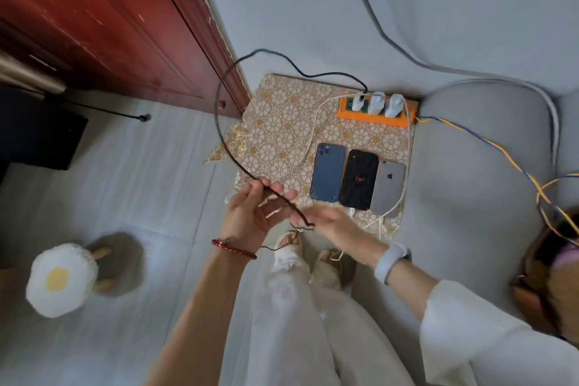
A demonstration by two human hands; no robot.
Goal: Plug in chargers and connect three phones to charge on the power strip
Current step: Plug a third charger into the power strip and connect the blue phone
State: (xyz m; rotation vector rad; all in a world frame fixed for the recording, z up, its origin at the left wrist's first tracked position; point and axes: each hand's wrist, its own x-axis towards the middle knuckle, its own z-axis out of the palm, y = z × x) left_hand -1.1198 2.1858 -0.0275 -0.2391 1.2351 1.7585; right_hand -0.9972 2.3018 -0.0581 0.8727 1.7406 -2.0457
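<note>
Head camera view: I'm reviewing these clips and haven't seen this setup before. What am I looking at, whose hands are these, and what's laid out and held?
There is no robot here. A person wears a wide-angle camera on the head, looking down at their own hands. On a patterned mat sits an orange power strip with three white chargers plugged in. Three phones lie face down side by side: a blue phone, a black phone and a grey phone. White cables reach the black and grey ones. The left hand holds a black cable running from the strip; the right hand meets its free end.
</note>
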